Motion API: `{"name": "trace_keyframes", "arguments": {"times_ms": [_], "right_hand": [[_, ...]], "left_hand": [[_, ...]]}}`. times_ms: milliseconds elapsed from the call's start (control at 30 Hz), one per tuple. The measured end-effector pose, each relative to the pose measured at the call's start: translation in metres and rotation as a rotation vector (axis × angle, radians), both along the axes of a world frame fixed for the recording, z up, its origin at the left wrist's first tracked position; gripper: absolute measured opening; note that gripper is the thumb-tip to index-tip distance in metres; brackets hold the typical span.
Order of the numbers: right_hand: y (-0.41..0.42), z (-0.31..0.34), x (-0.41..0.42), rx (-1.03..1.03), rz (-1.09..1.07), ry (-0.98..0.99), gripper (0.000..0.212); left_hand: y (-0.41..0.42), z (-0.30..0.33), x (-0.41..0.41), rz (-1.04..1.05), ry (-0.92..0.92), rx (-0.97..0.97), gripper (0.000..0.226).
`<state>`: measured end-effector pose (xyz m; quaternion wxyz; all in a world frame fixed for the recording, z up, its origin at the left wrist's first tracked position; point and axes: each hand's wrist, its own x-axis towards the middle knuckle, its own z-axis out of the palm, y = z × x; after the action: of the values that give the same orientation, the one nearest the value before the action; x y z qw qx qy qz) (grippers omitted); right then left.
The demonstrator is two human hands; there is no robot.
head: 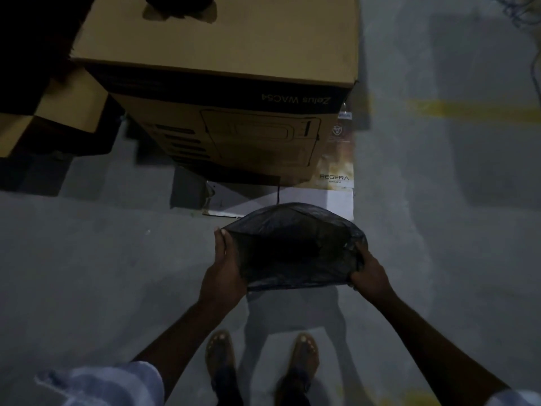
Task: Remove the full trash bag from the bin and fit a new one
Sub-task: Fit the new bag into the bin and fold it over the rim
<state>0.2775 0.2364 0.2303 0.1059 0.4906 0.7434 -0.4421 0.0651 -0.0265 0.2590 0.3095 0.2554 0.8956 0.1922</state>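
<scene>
Clearly, both hands hold one black trash bag (292, 244) in the air in front of the person, above the grey floor (87, 259). The left hand (224, 273) grasps the left edge of the bag: the thumb lies on the near side of the plastic and the fingers (219, 238) are wrapped around the rim, closed on it. The right hand (367, 273) is clenched on the right edge, with a bunch of the plastic gathered inside the fist, so the fingers there are mostly hidden by the film. Between the two hands the mouth of the bag is stretched wide and stands open, and the inside looks dark; what is in it cannot be told. The lower edge of the bag hangs just between the two wrists.

Beyond the bag stands a large cardboard box (219, 54) with printed text on its side, and a flat white board (292, 200) lies on the floor at its foot. Smaller boxes (58, 112) are at the left. No bin can be made out. Below, two feet in sandals (260, 356) stand on the floor, and a light sleeve (111, 382) shows on the left arm.
</scene>
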Motion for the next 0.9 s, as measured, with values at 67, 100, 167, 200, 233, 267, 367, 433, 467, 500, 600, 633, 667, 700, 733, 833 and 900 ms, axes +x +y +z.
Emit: {"name": "trace_keyframes", "arguments": {"times_ms": [67, 100, 167, 200, 233, 267, 367, 433, 467, 500, 600, 633, 667, 700, 733, 833, 900], "right_hand": [[-0.006, -0.004, 0.004, 0.027, 0.012, 0.014, 0.090], [-0.009, -0.008, 0.007, 0.031, 0.012, 0.010, 0.091], [-0.016, -0.017, 0.013, 0.008, 0.004, -0.017, 0.098], [-0.019, -0.021, 0.015, -0.011, 0.000, -0.027, 0.100], [-0.023, -0.027, 0.017, -0.027, 0.001, -0.032, 0.100], [-0.026, -0.036, 0.020, -0.039, 0.002, -0.040, 0.099], [-0.031, -0.061, 0.025, -0.050, -0.003, -0.087, 0.099], [-0.035, -0.078, 0.024, -0.053, 0.000, -0.118, 0.099], [-0.038, -0.084, 0.022, -0.060, 0.000, -0.118, 0.100], [-0.040, -0.090, 0.021, -0.064, -0.002, -0.113, 0.101], [-0.044, -0.103, 0.016, -0.067, -0.046, -0.060, 0.104], [-0.043, -0.107, 0.014, -0.070, -0.064, -0.049, 0.106], [-0.042, -0.112, 0.014, -0.067, -0.074, -0.049, 0.109], [-0.041, -0.116, 0.013, -0.055, -0.074, -0.040, 0.112], [-0.040, -0.119, 0.012, -0.044, -0.069, -0.039, 0.114], [-0.038, -0.124, 0.011, -0.001, -0.047, -0.005, 0.112], [-0.038, -0.125, 0.014, 0.000, -0.054, -0.002, 0.106]], "left_hand": [[-0.008, -0.006, 0.007, 0.023, 0.039, 0.003, 0.115], [-0.012, -0.011, 0.010, 0.031, 0.050, -0.001, 0.117], [-0.018, -0.020, 0.017, 0.026, 0.064, -0.011, 0.120], [-0.020, -0.025, 0.020, 0.026, 0.064, -0.018, 0.121], [-0.020, -0.031, 0.023, 0.033, 0.062, -0.026, 0.122], [-0.019, -0.038, 0.025, 0.046, 0.063, -0.027, 0.123], [-0.014, -0.057, 0.030, 0.049, 0.067, -0.004, 0.125], [-0.011, -0.072, 0.032, 0.060, 0.069, 0.005, 0.122], [-0.009, -0.078, 0.033, 0.067, 0.077, -0.002, 0.122], [-0.007, -0.084, 0.033, 0.077, 0.088, -0.015, 0.122], [-0.001, -0.096, 0.031, 0.140, 0.131, -0.046, 0.110], [0.001, -0.098, 0.030, 0.153, 0.152, -0.042, 0.106], [0.003, -0.098, 0.028, 0.166, 0.167, -0.029, 0.104], [0.006, -0.095, 0.026, 0.181, 0.178, -0.008, 0.102], [0.009, -0.093, 0.024, 0.189, 0.193, 0.014, 0.102], [0.015, -0.089, 0.012, 0.212, 0.274, 0.086, 0.103], [0.012, -0.097, 0.008, 0.217, 0.307, 0.100, 0.103]]}}
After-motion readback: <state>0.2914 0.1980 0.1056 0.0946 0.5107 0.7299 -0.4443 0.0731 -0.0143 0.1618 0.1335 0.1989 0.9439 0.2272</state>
